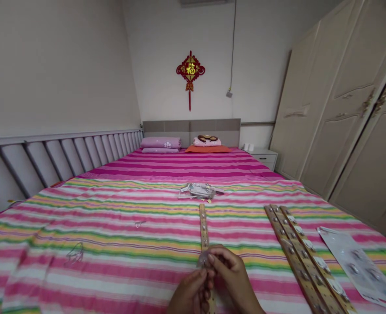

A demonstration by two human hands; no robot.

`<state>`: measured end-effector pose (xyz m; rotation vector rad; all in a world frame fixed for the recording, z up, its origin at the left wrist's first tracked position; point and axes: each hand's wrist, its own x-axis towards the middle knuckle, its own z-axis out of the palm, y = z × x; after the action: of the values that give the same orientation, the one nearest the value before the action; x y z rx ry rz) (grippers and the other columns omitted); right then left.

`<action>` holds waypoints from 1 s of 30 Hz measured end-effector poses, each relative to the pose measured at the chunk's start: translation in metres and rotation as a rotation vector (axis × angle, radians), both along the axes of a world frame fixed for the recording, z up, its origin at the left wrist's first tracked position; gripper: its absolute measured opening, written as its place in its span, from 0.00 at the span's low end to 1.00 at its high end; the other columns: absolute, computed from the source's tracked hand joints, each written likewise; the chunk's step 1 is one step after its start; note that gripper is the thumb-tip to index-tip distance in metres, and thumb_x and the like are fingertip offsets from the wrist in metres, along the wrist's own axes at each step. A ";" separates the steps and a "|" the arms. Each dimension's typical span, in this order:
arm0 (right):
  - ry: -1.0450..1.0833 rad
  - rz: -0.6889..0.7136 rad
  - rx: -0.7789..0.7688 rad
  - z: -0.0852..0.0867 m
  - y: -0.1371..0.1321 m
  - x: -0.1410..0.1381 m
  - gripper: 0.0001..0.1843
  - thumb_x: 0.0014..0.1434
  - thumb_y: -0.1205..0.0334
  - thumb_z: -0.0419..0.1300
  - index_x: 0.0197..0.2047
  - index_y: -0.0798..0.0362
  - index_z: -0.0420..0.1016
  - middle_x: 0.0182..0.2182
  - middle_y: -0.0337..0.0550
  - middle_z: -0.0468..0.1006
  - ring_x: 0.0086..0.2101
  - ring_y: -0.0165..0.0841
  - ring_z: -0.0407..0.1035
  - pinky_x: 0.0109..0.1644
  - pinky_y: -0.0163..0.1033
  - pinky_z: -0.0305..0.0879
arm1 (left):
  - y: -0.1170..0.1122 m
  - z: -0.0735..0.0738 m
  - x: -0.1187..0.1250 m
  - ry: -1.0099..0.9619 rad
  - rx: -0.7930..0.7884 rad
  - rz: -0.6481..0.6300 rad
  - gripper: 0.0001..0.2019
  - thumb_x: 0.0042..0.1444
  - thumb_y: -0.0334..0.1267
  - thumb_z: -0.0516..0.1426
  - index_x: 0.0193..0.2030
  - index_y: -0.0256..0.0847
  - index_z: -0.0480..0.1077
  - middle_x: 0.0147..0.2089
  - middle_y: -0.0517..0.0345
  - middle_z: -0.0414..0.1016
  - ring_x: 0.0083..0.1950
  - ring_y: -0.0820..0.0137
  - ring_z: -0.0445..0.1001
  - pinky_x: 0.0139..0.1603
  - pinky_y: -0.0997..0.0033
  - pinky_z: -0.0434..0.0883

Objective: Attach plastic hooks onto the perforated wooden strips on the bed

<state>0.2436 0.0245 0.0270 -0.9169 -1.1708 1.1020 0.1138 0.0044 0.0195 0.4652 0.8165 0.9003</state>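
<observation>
My right hand (pixel 231 272) is closed, its thumb and forefinger pinching a small clear round disc (pixel 203 259). Just below, my left hand (pixel 189 291) has its fingers pressed together close to the disc; what they grip is hidden. Under both hands a narrow wooden strip (pixel 203 226) with small metal fittings runs lengthwise on the striped sheet; the hands cover part of it. Off to the right lie more wooden strips (pixel 290 253), side by side, bearing metal fittings and pale round pieces. A small metal hook (pixel 139 224) rests on the left.
Beyond the strip lies a heap of clear plastic packaging (pixel 197 190). A clear blister pack (pixel 356 266) with round pieces is at the far right. Thin tangled wire (pixel 75 253) lies left on the striped sheet (pixel 107 279). A rail (pixel 65 152) borders the bed's left side.
</observation>
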 end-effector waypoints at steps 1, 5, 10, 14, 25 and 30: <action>0.019 0.011 -0.039 -0.001 0.003 0.001 0.13 0.46 0.49 0.67 0.29 0.51 0.79 0.24 0.42 0.77 0.25 0.34 0.70 0.29 0.36 0.66 | 0.004 -0.002 -0.001 0.099 0.077 -0.025 0.22 0.33 0.51 0.68 0.29 0.34 0.74 0.21 0.62 0.69 0.19 0.81 0.62 0.19 0.81 0.51; 0.089 0.035 -0.135 -0.006 0.023 0.007 0.18 0.40 0.47 0.70 0.27 0.53 0.78 0.17 0.38 0.73 0.18 0.28 0.64 0.23 0.33 0.60 | 0.026 -0.004 -0.012 0.476 0.369 0.030 0.23 0.36 0.57 0.64 0.24 0.36 0.73 0.21 0.60 0.70 0.23 0.76 0.63 0.24 0.77 0.56; 0.156 0.034 -0.199 -0.013 0.050 0.013 0.21 0.35 0.47 0.72 0.27 0.55 0.79 0.16 0.37 0.72 0.18 0.27 0.63 0.21 0.32 0.58 | 0.060 0.006 -0.019 0.576 0.508 0.204 0.18 0.37 0.51 0.64 0.28 0.37 0.74 0.24 0.60 0.72 0.26 0.73 0.65 0.28 0.75 0.61; 0.134 0.043 -0.246 -0.019 0.065 0.015 0.21 0.35 0.46 0.71 0.27 0.55 0.79 0.16 0.38 0.73 0.17 0.27 0.63 0.21 0.32 0.60 | 0.081 0.004 -0.012 0.536 0.527 0.196 0.16 0.35 0.47 0.65 0.27 0.37 0.73 0.27 0.56 0.75 0.30 0.69 0.71 0.32 0.73 0.65; 0.114 0.059 -0.223 -0.026 0.128 0.020 0.19 0.34 0.52 0.71 0.29 0.56 0.81 0.15 0.37 0.74 0.16 0.25 0.61 0.21 0.32 0.57 | 0.157 -0.012 0.004 0.587 0.536 0.202 0.10 0.35 0.41 0.63 0.22 0.38 0.69 0.18 0.64 0.67 0.22 0.75 0.65 0.25 0.75 0.62; 0.100 -0.021 -0.176 -0.028 0.180 0.022 0.15 0.34 0.56 0.68 0.27 0.57 0.79 0.11 0.34 0.69 0.14 0.25 0.58 0.19 0.32 0.53 | 0.209 -0.011 0.013 0.642 0.539 0.257 0.04 0.35 0.34 0.60 0.20 0.38 0.69 0.17 0.64 0.68 0.23 0.74 0.67 0.28 0.74 0.64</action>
<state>0.2659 0.2047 -0.0010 -0.9952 -0.9913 1.2344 0.1270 0.2135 0.0086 1.1808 1.2346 1.2375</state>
